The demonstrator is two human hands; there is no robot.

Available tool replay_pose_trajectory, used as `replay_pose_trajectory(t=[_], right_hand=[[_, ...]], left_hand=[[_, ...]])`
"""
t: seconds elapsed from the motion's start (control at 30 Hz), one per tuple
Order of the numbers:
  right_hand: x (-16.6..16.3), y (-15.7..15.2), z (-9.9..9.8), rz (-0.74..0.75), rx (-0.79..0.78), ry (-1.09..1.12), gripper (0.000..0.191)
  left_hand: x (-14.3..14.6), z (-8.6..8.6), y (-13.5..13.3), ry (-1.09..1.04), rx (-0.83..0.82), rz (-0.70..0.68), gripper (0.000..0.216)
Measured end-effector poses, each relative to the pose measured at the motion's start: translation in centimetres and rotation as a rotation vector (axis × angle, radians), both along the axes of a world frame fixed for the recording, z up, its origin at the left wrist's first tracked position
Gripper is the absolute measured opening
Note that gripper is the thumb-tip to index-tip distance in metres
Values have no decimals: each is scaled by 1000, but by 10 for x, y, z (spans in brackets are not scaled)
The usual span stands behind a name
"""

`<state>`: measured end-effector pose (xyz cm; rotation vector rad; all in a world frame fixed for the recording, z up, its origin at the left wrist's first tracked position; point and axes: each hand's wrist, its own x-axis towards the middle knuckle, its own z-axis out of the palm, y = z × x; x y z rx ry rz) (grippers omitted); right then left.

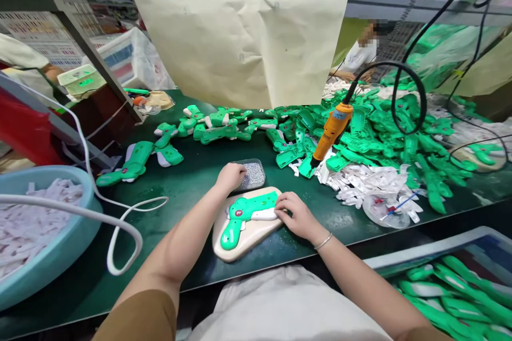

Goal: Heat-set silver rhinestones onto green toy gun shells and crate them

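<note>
One green-white part (259, 203) on beige block (256, 235); right hand (295, 214) half-curled at its end, left hand (231, 177) bunched over tray (251, 188); can't tell either grip.

You can read no words, numbers or brand names from where you are. The orange screwdriver (331, 133) carries a bluish label (340, 115) whose print is too small for you to make out, and the green toy (258, 204) in front of you bears a round red badge (239, 213) with an unclear pale sign. To your left, the bright green marks (85, 82) on the pale green box (72, 83) are too blurred to read.
</note>
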<state>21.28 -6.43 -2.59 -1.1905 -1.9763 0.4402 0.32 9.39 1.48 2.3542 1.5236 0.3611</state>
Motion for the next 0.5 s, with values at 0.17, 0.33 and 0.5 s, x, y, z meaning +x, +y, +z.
replay_pose_trajectory(t=[0.17, 0.33, 0.5], right_hand=[[5, -1, -3, 73, 192, -119, 20], [9, 36, 19, -22, 144, -215, 27], [-29, 114, 54, -83, -190, -580, 27]], left_hand=[[-6, 10, -24, -91, 14, 48, 24], [-24, 2, -81, -348, -122, -68, 12], [-27, -21, -102, -391, -62, -412, 10]])
